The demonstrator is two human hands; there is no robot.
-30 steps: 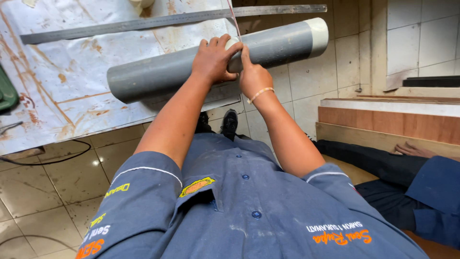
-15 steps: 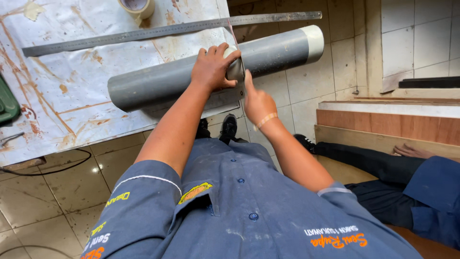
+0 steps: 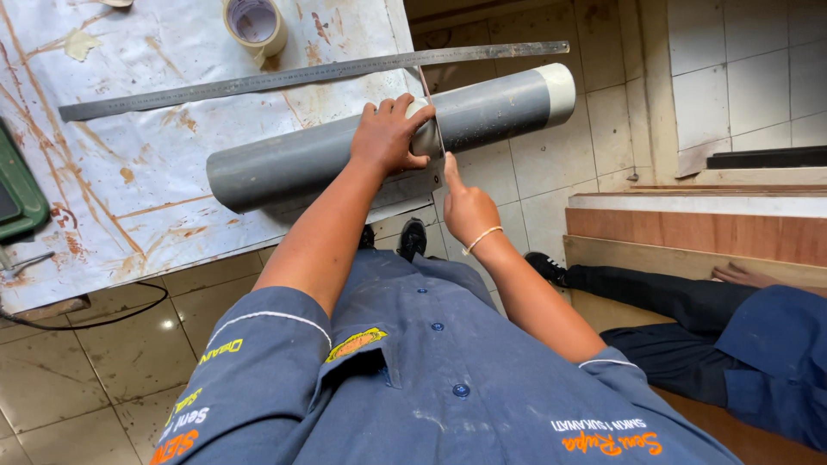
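Blue-grey work shirt, short sleeves, black shoes

The buttoned shirt has white piping at the sleeve hems, a yellow chest badge, and orange, yellow and white lettering. The right hand wears a thin pale wristband; the left hand is bare.

Pipe: plain mid-grey, with a pale cream band at its right end and a narrow off-white strip of tape beside the left hand. Ruler: dull silver-grey metal. Tape roll: cream-beige with a white core. Table: white sheet, marked with rust-orange lines and brown blotches. Tray: dark green. Floor: glossy beige-tan tiles with darker joints. Shirt: slate blue, white piping at the sleeves, yellow and orange lettering, yellow pocket badge. Bracelet on the right hand: white. Plank: reddish-brown. Shoes: black.
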